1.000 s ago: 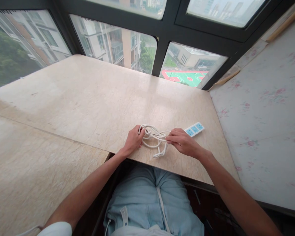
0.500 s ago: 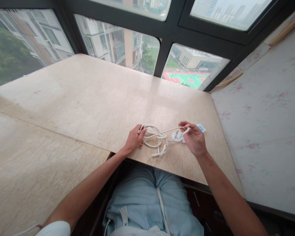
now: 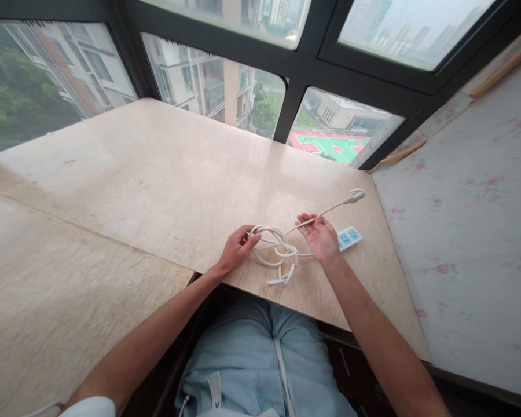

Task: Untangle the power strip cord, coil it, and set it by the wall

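A white power cord (image 3: pixel 274 230) lies looped and tangled near the front edge of the stone counter. My left hand (image 3: pixel 238 246) pinches the left side of its loops between thumb and fingers. Palm turned up, my right hand (image 3: pixel 321 236) holds a straight stretch of the cord between thumb and fingers. Beyond those fingers the cord runs up to the right and ends in a plug (image 3: pixel 355 196). A white power strip (image 3: pixel 349 237) with blue socket faces rests behind my right hand, which partly covers it. The bent lower loops of the cord lie between my hands.
The pale stone counter (image 3: pixel 156 174) reaches back to dark-framed windows (image 3: pixel 301 63). A wall with flowered paper (image 3: pixel 460 231) bounds it at the right. My legs in light blue trousers (image 3: pixel 260 353) are below the front edge.
My right hand has moved left along the cord, and the plug end now sticks out to the upper right. More of the power strip shows. My left hand keeps its grip on the loops.
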The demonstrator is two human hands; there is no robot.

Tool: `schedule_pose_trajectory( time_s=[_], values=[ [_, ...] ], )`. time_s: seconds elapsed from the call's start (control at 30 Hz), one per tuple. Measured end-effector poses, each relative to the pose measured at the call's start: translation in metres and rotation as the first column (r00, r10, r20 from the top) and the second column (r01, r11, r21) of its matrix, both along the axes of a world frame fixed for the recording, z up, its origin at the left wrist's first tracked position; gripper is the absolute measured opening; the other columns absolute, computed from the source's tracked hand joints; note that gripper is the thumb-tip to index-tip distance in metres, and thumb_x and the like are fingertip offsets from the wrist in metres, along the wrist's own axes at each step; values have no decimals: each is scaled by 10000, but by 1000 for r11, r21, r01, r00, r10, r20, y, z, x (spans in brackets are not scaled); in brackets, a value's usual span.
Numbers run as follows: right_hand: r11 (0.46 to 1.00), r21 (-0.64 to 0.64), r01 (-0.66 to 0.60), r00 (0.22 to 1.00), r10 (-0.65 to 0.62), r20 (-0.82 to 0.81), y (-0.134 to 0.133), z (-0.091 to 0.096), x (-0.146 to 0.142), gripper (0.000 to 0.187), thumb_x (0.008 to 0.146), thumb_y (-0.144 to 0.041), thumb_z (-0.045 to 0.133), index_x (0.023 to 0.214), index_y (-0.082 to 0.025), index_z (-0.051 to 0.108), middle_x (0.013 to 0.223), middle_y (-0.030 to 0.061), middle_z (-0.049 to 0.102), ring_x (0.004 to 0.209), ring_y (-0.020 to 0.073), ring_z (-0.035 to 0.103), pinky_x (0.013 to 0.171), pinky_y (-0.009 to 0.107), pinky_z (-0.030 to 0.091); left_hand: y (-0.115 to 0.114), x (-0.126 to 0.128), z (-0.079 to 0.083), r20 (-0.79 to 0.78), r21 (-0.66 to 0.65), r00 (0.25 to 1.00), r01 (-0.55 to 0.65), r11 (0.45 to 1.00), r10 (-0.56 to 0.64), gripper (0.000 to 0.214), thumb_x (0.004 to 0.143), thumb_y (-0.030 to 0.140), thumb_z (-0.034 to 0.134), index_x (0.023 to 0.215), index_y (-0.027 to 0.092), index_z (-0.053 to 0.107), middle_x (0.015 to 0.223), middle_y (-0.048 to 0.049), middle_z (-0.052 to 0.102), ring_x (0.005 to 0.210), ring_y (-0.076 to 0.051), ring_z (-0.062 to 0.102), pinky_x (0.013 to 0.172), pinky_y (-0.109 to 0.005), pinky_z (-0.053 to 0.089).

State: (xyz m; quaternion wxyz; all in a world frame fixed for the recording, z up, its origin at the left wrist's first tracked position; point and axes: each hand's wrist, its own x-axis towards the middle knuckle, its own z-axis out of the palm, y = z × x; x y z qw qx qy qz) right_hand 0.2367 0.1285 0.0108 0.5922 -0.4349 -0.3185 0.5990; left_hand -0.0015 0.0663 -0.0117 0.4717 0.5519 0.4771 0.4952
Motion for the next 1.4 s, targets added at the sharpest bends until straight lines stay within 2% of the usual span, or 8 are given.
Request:
schedule_pose_trajectory(
  time_s=[0.17, 0.3, 0.7, 0.9, 1.03, 1.13, 1.27, 1.4],
  values=[
    [989, -94, -110, 994, 109, -12, 4, -2, -23, 189, 880, -366, 622, 801, -202, 572, 843, 35, 716, 902, 201, 707, 913, 432, 544, 1, 0, 1, 35, 58, 999, -4, 998, 2, 297, 854, 404, 602, 1020, 161, 643, 914, -49, 652, 747, -141, 627, 660, -245, 517],
    [960, -193, -204, 978, 209, 5, 4, -4, -42, 178, 861, -329, 647, 783, -180, 590, 799, 40, 709, 793, 174, 707, 800, 344, 575, 1, 0, 3, 25, 20, 1000, -13, 1000, 12, 305, 858, 407, 594, 1032, 159, 631, 878, -47, 658, 695, -143, 634, 618, -246, 511],
    [787, -324, -525, 788, 594, 165, 9, 10, -57, 141, 744, -287, 675, 779, -150, 674, 686, 21, 670, 582, 121, 593, 599, 254, 537, 3, -1, 1, -26, 31, 999, -40, 999, 41, 292, 857, 425, 576, 968, 161, 635, 804, -35, 648, 662, -147, 622, 592, -244, 491],
    [834, -297, -466, 439, 509, 740, 12, 24, -61, 284, 836, -342, 517, 646, -167, 635, 617, 20, 631, 578, 148, 577, 566, 257, 446, 4, -1, -1, 4, 7, 1000, -31, 999, 31, 307, 851, 426, 582, 1000, 159, 611, 851, -40, 655, 684, -157, 649, 627, -263, 518],
    [937, 54, -345, 230, 28, 973, -9, 46, -57, 194, 865, -287, 524, 778, -172, 653, 810, 47, 655, 744, 165, 575, 698, 281, 419, 6, -1, -4, 31, -19, 998, -44, 999, 45, 358, 854, 419, 585, 1094, 155, 553, 944, -59, 656, 674, -150, 654, 636, -277, 531],
    [861, 134, -490, 83, -107, 991, -37, 60, -55, 220, 912, -298, 514, 795, -175, 654, 780, 46, 636, 734, 158, 563, 689, 273, 401, 7, -2, -6, 32, -11, 999, 6, 1000, -6, 399, 862, 420, 575, 1160, 160, 521, 1003, -71, 647, 723, -153, 655, 675, -289, 539],
    [688, -148, -710, -164, 43, 986, -65, 63, -59, 234, 883, -413, 604, 820, -205, 690, 758, 34, 656, 747, 175, 595, 658, 270, 400, 9, -8, -9, 16, 33, 990, 140, 990, -141, 470, 851, 401, 599, 1245, 171, 489, 1044, -82, 640, 933, -192, 644, 815, -326, 535],
    [651, -270, -710, -346, 11, 938, -70, 52, -68, 298, 825, -492, 662, 867, -199, 699, 863, 75, 699, 845, 225, 634, 676, 290, 418, 10, -16, -13, 64, 27, 962, 265, 964, -267, 633, 806, 372, 664, 1353, 192, 403, 1093, -91, 617, 932, -188, 638, 809, -332, 541]
  ],
)
